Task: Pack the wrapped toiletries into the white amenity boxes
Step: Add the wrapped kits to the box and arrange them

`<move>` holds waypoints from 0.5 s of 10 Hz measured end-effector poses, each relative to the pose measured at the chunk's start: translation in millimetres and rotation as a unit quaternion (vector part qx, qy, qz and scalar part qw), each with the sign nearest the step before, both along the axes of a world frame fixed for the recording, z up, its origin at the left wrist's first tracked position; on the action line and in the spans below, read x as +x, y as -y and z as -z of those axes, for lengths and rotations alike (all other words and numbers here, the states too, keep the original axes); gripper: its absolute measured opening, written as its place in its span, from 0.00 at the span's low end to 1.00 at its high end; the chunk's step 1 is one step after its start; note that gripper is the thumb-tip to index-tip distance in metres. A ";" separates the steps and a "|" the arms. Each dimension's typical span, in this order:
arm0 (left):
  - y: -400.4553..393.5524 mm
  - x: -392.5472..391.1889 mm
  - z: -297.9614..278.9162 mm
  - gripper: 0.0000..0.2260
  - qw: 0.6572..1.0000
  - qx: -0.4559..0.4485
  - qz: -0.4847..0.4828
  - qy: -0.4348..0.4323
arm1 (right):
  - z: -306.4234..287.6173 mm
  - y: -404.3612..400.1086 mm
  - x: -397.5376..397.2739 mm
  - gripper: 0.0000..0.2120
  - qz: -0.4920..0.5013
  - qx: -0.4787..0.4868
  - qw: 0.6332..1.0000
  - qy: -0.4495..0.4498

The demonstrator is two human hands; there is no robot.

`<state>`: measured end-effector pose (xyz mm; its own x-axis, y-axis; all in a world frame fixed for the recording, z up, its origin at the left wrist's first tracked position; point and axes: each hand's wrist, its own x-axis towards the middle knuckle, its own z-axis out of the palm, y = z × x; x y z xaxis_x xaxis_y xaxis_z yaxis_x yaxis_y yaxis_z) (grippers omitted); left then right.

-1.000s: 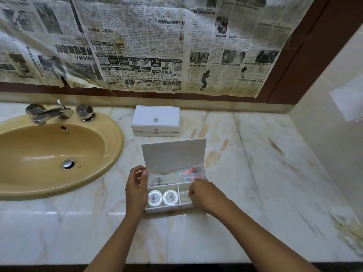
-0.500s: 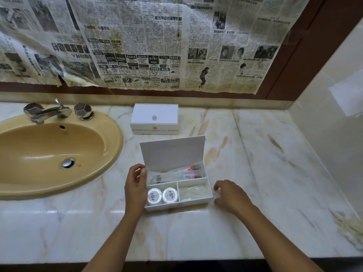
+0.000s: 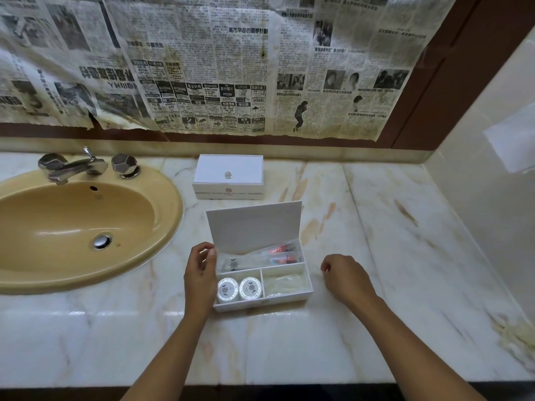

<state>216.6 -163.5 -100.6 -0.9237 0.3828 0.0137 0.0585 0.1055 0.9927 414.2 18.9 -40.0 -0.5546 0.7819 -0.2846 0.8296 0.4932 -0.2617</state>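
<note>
An open white amenity box (image 3: 309, 282) stands on the marble counter with its lid (image 3: 254, 227) raised. Inside lie two round wrapped soaps (image 3: 239, 288) at the front left, a clear wrapped item (image 3: 285, 283) at the front right, and wrapped tubes with red ends (image 3: 279, 254) along the back. My left hand (image 3: 200, 274) holds the box's left side, thumb and fingers near the lid's lower corner. My right hand (image 3: 346, 277) hovers just right of the box, fingers loosely curled, holding nothing. A second white amenity box (image 3: 228, 176), closed, sits behind.
A tan oval sink (image 3: 72, 227) with a chrome tap (image 3: 75, 166) fills the counter's left. Old newspaper (image 3: 202, 62) covers the wall behind. A tiled wall (image 3: 492, 198) bounds the right side. Marble counter (image 3: 390, 241) stretches right of the boxes.
My right hand has come out of the box's front right compartment and drawn back to the right, leaving the clear wrapped item inside. My left hand stays on the box.
</note>
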 end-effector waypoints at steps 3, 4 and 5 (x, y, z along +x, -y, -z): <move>0.5 0.1 0.1 0.05 1.000 -0.008 -0.002 -0.001 | -41.8 37.8 -37.8 0.10 -0.137 0.038 0.977 -0.157; -0.8 2.0 -4.1 0.06 1.000 0.001 -0.004 -0.002 | -27.6 53.4 -50.1 0.12 -0.202 0.017 0.977 -0.073; -0.8 2.3 -5.1 0.06 1.000 0.001 -0.006 -0.002 | -16.3 58.8 -55.3 0.13 -0.229 -0.015 0.973 0.007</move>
